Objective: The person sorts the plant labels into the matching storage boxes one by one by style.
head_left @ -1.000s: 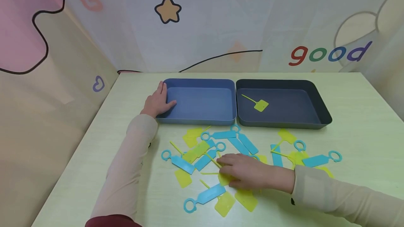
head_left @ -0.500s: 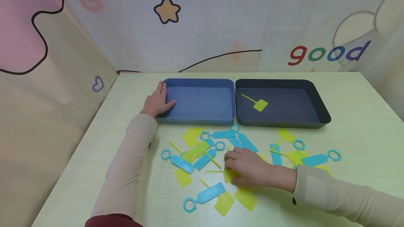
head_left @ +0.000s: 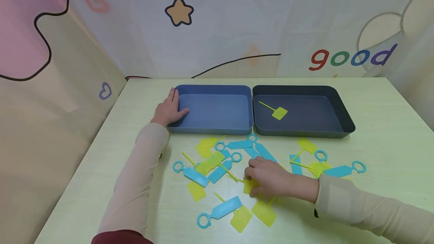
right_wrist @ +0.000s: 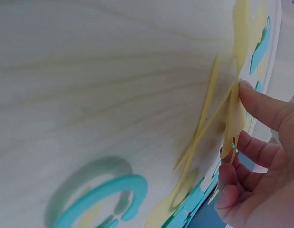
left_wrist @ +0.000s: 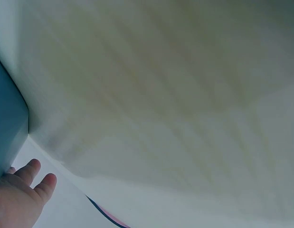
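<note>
In the head view my left hand [head_left: 168,110] rests at the left end of the blue tray [head_left: 215,130], its fingers straight along the rim and the thumb reaching inside. The left wrist view shows some of those fingertips beside the tray wall [left_wrist: 8,114]. My right hand [head_left: 269,178] is low over the scattered tags and pinches a yellow tag [head_left: 249,186] with a thin stem. Seen from the right wrist, the thumb and fingers hold that yellow tag [right_wrist: 234,121] by its edges. Blue ring-ended tags [head_left: 193,176] and other yellow tags [head_left: 264,213] lie around.
A dark grey tray [head_left: 305,134] stands right against the blue one, with a single yellow tag [head_left: 280,113] inside. More blue tags [head_left: 339,171] and yellow tags lie right of centre, partly under the right sleeve [head_left: 349,200]. A printed curtain [head_left: 230,22] hangs behind the table.
My right hand has shifted slightly right and away from me, drawing the yellow tag along with it. The left hand and both trays stay where they were.
</note>
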`<action>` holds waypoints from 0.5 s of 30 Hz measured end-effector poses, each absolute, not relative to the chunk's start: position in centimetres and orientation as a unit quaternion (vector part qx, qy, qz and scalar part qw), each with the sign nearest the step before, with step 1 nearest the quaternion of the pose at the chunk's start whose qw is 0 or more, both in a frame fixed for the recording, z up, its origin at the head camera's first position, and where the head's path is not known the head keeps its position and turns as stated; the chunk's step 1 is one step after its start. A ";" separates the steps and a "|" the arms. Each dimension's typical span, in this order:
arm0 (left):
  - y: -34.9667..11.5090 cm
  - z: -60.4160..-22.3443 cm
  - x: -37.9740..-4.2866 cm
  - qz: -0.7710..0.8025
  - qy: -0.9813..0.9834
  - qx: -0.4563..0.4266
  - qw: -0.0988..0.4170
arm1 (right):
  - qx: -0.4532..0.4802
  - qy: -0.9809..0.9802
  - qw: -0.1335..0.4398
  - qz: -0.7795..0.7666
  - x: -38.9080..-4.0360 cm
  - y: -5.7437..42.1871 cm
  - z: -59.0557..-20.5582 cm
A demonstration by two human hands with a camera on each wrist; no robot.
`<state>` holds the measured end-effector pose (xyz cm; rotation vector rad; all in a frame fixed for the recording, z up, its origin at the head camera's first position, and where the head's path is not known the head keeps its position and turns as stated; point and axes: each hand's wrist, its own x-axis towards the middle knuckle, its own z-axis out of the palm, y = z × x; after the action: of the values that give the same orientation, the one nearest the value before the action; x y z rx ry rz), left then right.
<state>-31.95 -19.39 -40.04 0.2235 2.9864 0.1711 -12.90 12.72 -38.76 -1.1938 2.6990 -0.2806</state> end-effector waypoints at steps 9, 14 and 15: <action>-19.4 -40.0 -32.0 0.056 0.993 0.072 0.071 | -0.341 0.921 0.133 -0.133 -13.5 12.9 -38.2; -19.4 -40.1 -32.1 0.057 0.993 0.070 0.073 | -0.345 0.914 0.146 -0.155 -14.2 13.3 -38.2; -19.4 -40.1 -32.1 0.057 0.993 0.070 0.073 | -0.347 0.911 0.151 -0.162 -14.3 13.4 -38.1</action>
<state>-32.06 -19.42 -40.08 0.2105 2.9835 0.1710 -14.35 13.43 -38.06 -0.9962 2.6167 -0.4665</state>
